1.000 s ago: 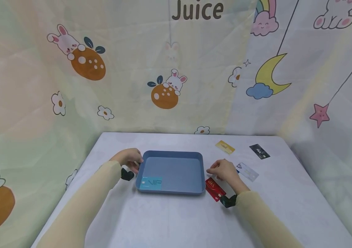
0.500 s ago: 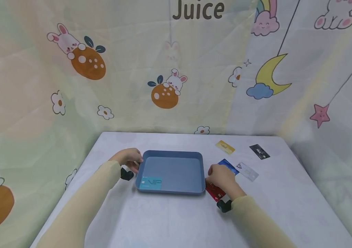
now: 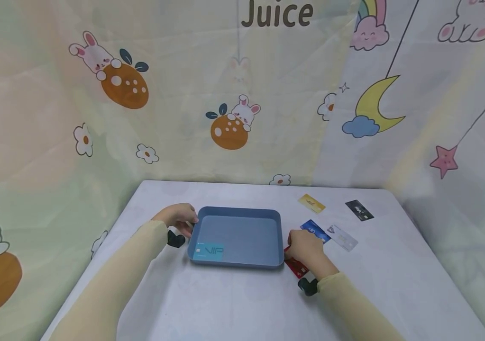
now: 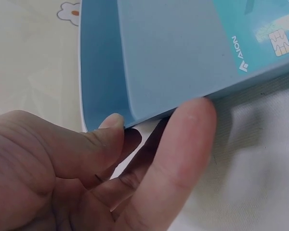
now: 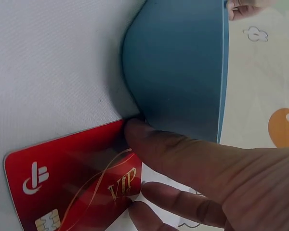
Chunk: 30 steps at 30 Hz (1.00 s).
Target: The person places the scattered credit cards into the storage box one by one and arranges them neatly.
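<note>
A shallow blue tray (image 3: 244,234) rests on the white table, and a teal VIP card (image 3: 209,252) lies in its near left corner. At the tray's left side, my left hand (image 3: 177,219) grips the rim, thumb on the upper edge and fingers beneath, as the left wrist view shows. My right hand (image 3: 307,250) is beside the tray's near right corner. It pinches a red VIP card (image 5: 72,178) by one end, with the thumb on one edge and fingertips at the other. In the head view the hand hides part of that red card.
A blue card (image 3: 315,230) and a silver card (image 3: 343,237) lie just beyond my right hand. Farther back on the white table (image 3: 225,303) are a gold card (image 3: 312,203) and a black card (image 3: 359,210). A patterned cloth (image 3: 174,94) hangs behind the table.
My right hand has come down and toward me onto the red card, uncovering the blue card behind it. The left hand and the tray stay in place.
</note>
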### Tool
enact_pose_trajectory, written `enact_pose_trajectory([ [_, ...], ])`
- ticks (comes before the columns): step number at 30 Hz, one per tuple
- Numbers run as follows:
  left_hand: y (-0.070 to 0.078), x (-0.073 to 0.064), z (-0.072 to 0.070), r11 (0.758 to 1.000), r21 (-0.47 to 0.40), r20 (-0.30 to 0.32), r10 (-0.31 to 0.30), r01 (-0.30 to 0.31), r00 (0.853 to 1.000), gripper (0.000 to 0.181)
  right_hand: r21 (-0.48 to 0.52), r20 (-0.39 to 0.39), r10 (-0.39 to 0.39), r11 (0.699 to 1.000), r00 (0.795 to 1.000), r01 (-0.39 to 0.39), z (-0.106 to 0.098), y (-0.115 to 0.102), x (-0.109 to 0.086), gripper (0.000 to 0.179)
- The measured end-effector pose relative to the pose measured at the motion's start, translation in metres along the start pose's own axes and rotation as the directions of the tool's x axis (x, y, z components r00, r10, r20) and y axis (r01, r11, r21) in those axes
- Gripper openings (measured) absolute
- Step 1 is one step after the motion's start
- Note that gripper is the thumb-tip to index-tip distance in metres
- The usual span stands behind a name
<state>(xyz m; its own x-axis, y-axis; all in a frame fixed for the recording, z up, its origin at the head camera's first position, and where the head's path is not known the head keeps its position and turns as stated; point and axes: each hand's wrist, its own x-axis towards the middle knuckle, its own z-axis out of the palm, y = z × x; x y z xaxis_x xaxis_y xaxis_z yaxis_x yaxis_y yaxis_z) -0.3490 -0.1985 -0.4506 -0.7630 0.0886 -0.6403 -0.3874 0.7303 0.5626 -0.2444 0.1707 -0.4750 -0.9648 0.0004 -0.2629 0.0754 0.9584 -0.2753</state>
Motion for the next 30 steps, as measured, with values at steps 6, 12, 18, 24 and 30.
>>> enact_pose_trajectory([
  [6, -0.001, 0.002, 0.001, 1.000, -0.004, -0.005, 0.004, -0.004, 1.000, 0.038, 0.024, 0.009, 0.020, 1.000, 1.000, -0.020, 0.001, 0.004, 0.002, 0.039],
  [12, 0.000, 0.002, 0.003, 1.000, -0.005, 0.007, 0.016, -0.016, 1.000, 0.035, 0.072, 0.038, 0.042, 0.996, 0.998, -0.045, 0.004, 0.012, 0.003, 0.037],
  [18, -0.001, 0.002, 0.003, 1.000, -0.007, -0.001, 0.024, -0.024, 1.000, 0.034, 0.123, 0.055, 0.052, 0.991, 0.997, -0.059, 0.000, 0.013, 0.003, 0.030],
  [24, 0.000, 0.000, 0.001, 1.000, -0.013, -0.001, 0.019, -0.019, 1.000, 0.034, 0.118, 0.054, 0.002, 0.993, 0.999, -0.009, -0.003, 0.019, 0.003, 0.024],
  [30, 0.000, -0.001, 0.000, 1.000, -0.012, 0.002, 0.013, -0.013, 1.000, 0.036, 0.168, 0.177, -0.097, 0.984, 0.979, 0.067, -0.012, 0.026, 0.000, 0.020],
])
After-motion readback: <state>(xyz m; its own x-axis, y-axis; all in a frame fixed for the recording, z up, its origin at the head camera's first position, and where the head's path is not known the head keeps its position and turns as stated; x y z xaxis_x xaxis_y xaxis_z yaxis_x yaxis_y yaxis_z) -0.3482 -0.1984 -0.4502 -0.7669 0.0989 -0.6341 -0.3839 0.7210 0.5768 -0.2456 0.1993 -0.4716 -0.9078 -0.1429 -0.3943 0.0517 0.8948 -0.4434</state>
